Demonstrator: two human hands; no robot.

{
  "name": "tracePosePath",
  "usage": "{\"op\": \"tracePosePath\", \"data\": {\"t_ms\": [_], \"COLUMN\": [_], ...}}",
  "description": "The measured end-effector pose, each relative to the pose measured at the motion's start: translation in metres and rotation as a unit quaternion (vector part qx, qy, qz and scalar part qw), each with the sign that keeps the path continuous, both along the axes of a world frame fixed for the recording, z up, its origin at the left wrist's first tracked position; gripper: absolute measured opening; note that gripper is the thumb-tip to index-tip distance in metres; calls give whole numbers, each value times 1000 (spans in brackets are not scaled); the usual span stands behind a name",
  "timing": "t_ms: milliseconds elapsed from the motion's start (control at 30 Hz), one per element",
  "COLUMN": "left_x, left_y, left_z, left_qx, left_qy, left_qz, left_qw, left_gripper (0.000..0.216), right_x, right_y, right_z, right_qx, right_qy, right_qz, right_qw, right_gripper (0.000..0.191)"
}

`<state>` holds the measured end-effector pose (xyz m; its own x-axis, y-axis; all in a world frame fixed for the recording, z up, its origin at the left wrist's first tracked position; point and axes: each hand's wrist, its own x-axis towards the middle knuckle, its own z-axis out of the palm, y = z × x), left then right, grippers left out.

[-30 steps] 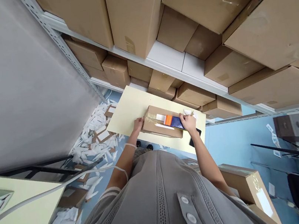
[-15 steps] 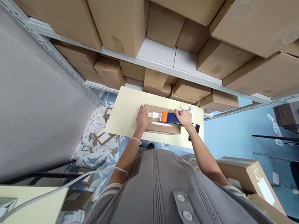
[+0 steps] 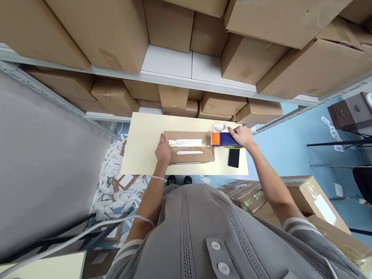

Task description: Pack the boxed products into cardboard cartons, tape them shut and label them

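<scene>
On the pale yellow counter (image 3: 145, 134), a cardboard box (image 3: 190, 147) lies lengthwise, with shiny tape and white strips along its top. The left hand (image 3: 163, 150) touches its left end; its fingers are partly hidden, so I cannot tell how tightly they close. The right hand (image 3: 243, 136) has its fingers curled around the blue end of a tape dispenser (image 3: 223, 139), whose orange end sits at the box's right end. Crowding that side are a dark phone (image 3: 234, 158), on the person's side of the dispenser, and some white paper (image 3: 219, 127) just behind it. A shelf (image 3: 167, 63) loaded with cartons (image 3: 224, 103) stands behind the counter. White scraps (image 3: 105, 175) litter the floor on the left, a white cable (image 3: 97, 225) runs to the left arm, and more boxes (image 3: 315, 199) are piled near the right arm.
</scene>
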<state>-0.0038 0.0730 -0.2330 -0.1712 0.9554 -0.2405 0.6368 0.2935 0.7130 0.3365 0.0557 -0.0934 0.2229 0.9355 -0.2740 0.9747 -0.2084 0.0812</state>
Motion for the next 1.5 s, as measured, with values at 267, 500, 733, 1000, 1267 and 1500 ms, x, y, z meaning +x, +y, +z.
{"op": "tracePosePath", "data": {"t_ms": [267,500,733,1000,1267,1500], "left_x": [1,3,3,-1,-59,-67], "left_y": [1,0,1,1,-4,-62], "left_z": [4,9,10,7,10,46], "left_qx": [-24,-25,-22,-19,-12,18], "left_qy": [36,35,28,8,28,154], "left_qz": [-20,-21,-23,-25,-55,-209], "left_qw": [999,999,999,999,998,966], "left_gripper": [59,59,58,56,58,80], "right_x": [64,32,3,-6,-43,-85], "right_y": [-23,-7,10,3,-10,-24], "right_z": [-22,-53,-67,-63,-76,-115], "right_qx": [-28,-49,-69,-80,-88,-121], "right_qy": [-54,-43,-23,-25,39,143], "right_qz": [-28,-6,21,-27,-64,-100], "right_qw": [998,998,997,996,993,977], "right_gripper": [60,55,54,54,55,57]}}
